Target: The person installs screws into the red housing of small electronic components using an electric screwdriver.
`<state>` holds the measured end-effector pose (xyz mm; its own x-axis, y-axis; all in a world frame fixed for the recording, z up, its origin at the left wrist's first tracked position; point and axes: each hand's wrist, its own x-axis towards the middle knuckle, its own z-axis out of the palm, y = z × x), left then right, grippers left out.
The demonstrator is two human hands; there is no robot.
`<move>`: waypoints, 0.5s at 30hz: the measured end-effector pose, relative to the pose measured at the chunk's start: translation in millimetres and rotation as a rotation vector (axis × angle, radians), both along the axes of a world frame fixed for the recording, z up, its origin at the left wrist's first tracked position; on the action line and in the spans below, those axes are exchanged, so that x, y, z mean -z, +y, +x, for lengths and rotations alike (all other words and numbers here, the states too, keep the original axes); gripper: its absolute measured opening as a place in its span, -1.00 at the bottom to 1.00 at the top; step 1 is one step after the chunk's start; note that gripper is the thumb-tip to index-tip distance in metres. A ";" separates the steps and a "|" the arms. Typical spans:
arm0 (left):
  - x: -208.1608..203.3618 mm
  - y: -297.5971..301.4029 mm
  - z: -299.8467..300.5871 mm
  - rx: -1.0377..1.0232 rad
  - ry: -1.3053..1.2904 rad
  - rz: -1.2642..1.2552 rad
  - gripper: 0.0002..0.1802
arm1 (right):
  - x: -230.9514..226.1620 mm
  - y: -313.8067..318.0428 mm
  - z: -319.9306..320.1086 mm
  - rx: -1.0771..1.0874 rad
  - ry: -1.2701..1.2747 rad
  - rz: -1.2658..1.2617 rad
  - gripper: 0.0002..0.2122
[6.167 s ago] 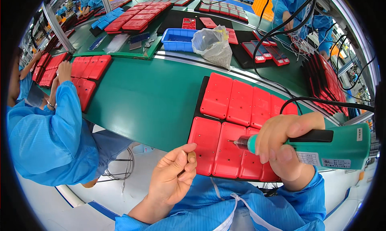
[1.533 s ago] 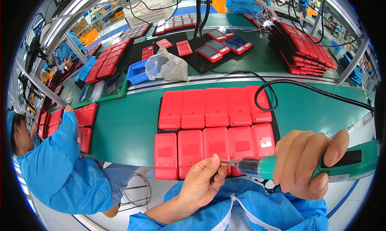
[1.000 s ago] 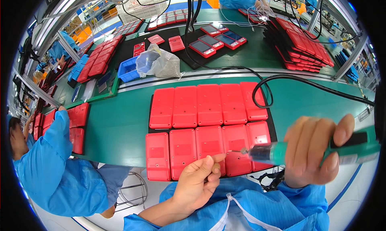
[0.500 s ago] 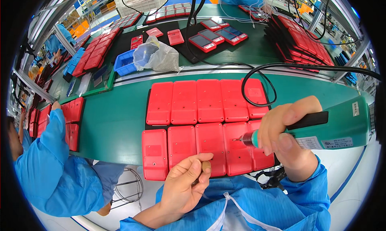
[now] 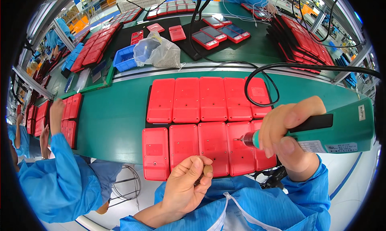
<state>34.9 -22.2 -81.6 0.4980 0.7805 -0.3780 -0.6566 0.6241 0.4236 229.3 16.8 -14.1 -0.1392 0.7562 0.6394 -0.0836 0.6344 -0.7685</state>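
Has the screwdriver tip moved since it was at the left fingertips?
Yes: against the red cases, the tip of the green screwdriver has moved right and forward, over the near row's fourth case from the left.

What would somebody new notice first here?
Probably the two rows of red cases on the green table, in the middle. Next, the green screwdriver in the right hand, at the right. Behind the cases, left of centre, sit a blue box and a plastic bag.
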 end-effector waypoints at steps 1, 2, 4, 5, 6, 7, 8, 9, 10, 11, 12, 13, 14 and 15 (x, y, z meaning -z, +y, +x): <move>1.3 0.0 -0.3 0.002 -0.010 -0.001 -0.74 | -0.2 0.2 0.3 0.003 -0.016 0.003 -0.72; 3.1 0.2 -0.8 0.004 -0.012 -0.003 -0.74 | -0.6 0.4 0.6 0.006 -0.031 0.006 -0.71; 6.1 0.0 -2.4 0.012 -0.060 0.042 -0.72 | -3.5 0.3 -0.2 0.003 -0.031 -0.004 -0.72; 5.5 0.1 -2.5 0.011 -0.060 0.040 -0.72 | -5.2 0.1 -0.7 0.002 -0.030 -0.012 -0.72; 4.1 0.8 -2.0 0.013 -0.056 0.028 -0.72 | -6.9 0.2 -0.9 0.002 -0.031 -0.013 -0.72; 3.4 1.3 -1.8 0.016 -0.051 0.016 -0.72 | -8.5 0.3 -1.3 0.024 -0.101 -0.004 -0.72; 4.2 1.4 -2.0 0.016 -0.052 0.015 -0.72 | -9.2 0.5 -1.6 0.045 -0.171 0.005 -0.72; 4.8 0.9 -2.4 0.014 -0.098 0.007 -0.72 | -9.2 0.6 -3.2 0.043 -0.171 0.005 -0.72; 5.0 0.5 -2.8 0.011 -0.144 -0.002 -0.73 | -9.2 0.8 -5.8 0.003 -0.149 -0.031 -0.72; 4.5 0.1 -3.4 0.007 -0.144 -0.001 -0.73 | -9.2 1.1 -7.6 -0.037 -0.125 -0.068 -0.72; 5.0 0.4 -3.4 0.020 -0.141 -0.001 -0.73 | -8.8 1.7 -6.6 -0.035 -0.128 -0.070 -0.72; 5.3 0.6 -3.5 0.033 -0.137 0.000 -0.73 | -8.5 2.9 -4.7 -0.019 -0.165 -0.019 -0.72; 4.7 1.1 -3.1 0.033 -0.139 -0.001 -0.73 | -8.3 3.6 -3.8 -0.003 -0.202 0.031 -0.72; 3.3 1.7 -2.1 0.039 -0.090 0.000 -0.73 | -8.1 3.4 -5.9 -0.004 -0.203 0.030 -0.72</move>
<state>32.8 -20.5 -84.9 0.5600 0.7599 -0.3301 -0.6674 0.6499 0.3636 223.4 20.2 -6.0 -0.2704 0.7365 0.6201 0.0689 0.6572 -0.7505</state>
